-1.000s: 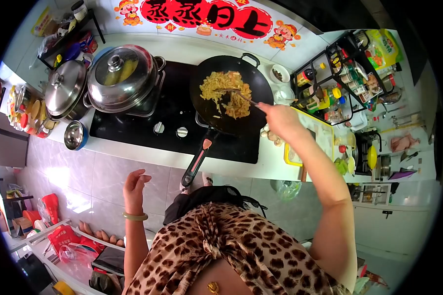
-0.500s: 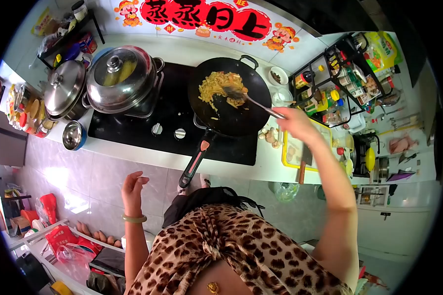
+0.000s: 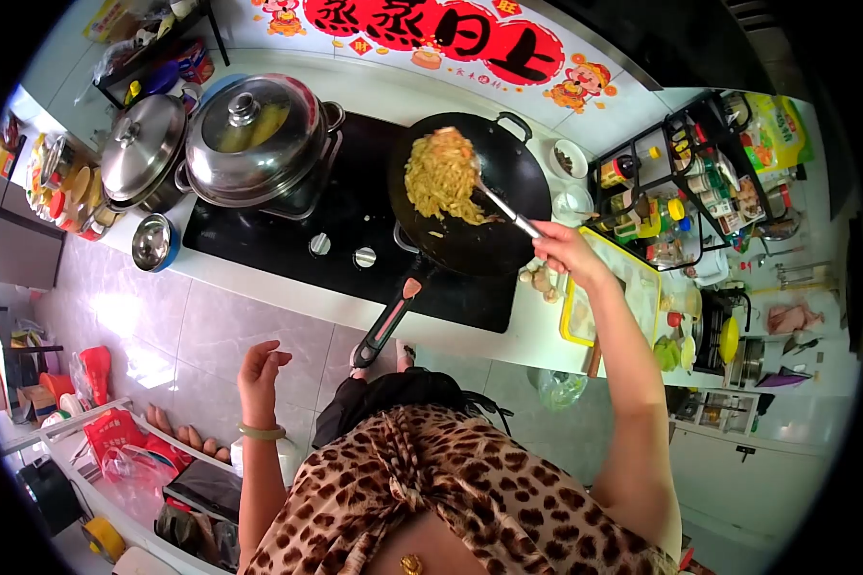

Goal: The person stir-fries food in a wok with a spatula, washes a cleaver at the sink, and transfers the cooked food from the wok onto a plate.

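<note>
My right hand (image 3: pixel 568 251) grips the metal handle of a spatula (image 3: pixel 504 206) over the right side of a black wok (image 3: pixel 518 182). The spatula's blade is hidden among yellowish cooked pieces (image 3: pixel 439 184) with some orange bits, heaped in the wok's left half. The wok stands on the black glass hob, its long handle (image 3: pixel 389 319) pointing toward me, with no hand on it. My left hand (image 3: pixel 262 372) hangs in the air above the floor, left of that handle, fingers loosely bent and apart, holding nothing.
Left of the wok stand a lidded steamer (image 3: pixel 249 144) and a lidded pot (image 3: pixel 142 153), with a metal bowl (image 3: pixel 153 241) near the counter edge. On the right are small bowls (image 3: pixel 570 159), a yellow-rimmed tray (image 3: pixel 577 331) and a crowded spice rack (image 3: pixel 686 177).
The view has shifted, so the counter sits further right. The food is bunched into a taller heap covering the spatula blade, which showed before. My left hand stays free.
</note>
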Action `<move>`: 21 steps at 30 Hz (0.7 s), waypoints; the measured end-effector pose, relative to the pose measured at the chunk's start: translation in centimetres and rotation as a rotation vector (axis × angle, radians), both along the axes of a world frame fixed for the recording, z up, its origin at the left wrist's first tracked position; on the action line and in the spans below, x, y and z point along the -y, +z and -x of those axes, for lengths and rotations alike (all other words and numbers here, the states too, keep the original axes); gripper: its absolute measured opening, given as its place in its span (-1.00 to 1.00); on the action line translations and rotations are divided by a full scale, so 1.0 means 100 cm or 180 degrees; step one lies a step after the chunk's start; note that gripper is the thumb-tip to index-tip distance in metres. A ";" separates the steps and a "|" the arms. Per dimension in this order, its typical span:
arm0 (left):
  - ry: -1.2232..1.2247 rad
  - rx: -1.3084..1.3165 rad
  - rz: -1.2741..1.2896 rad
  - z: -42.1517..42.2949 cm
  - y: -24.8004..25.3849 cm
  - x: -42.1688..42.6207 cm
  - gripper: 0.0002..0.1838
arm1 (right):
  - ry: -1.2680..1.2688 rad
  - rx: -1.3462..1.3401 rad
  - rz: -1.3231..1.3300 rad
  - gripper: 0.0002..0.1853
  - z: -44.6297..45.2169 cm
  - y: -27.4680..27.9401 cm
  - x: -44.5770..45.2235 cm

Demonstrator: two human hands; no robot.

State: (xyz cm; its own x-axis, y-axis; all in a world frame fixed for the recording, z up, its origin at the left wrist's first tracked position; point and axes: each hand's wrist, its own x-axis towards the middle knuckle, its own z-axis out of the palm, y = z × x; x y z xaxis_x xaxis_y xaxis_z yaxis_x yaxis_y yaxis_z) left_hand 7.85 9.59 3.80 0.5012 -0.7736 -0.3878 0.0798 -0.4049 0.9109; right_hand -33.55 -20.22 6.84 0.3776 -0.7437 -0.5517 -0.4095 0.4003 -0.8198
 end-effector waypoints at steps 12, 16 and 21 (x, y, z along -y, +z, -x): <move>-0.0267 -0.0206 0.0057 0.004 -0.006 0.025 -0.80 | 0.1605 -0.3536 0.2898 -0.57 -0.033 0.046 -0.102; -0.0425 -0.0115 0.0194 0.001 -0.002 0.032 -0.80 | 0.1404 -0.3637 0.3166 -0.60 -0.046 0.041 -0.072; -0.0173 -0.0135 0.0187 -0.009 -0.008 0.026 -0.80 | 0.2024 -0.3605 0.2876 -0.56 -0.050 0.073 -0.101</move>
State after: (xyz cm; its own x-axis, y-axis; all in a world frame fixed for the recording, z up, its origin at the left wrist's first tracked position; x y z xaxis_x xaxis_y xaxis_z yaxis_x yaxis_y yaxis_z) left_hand 8.74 6.95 2.99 0.4419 -0.8212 -0.3610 0.0981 -0.3557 0.9294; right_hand -28.54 -10.14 14.10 0.4597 -0.8568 -0.2335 -0.8532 -0.4991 0.1515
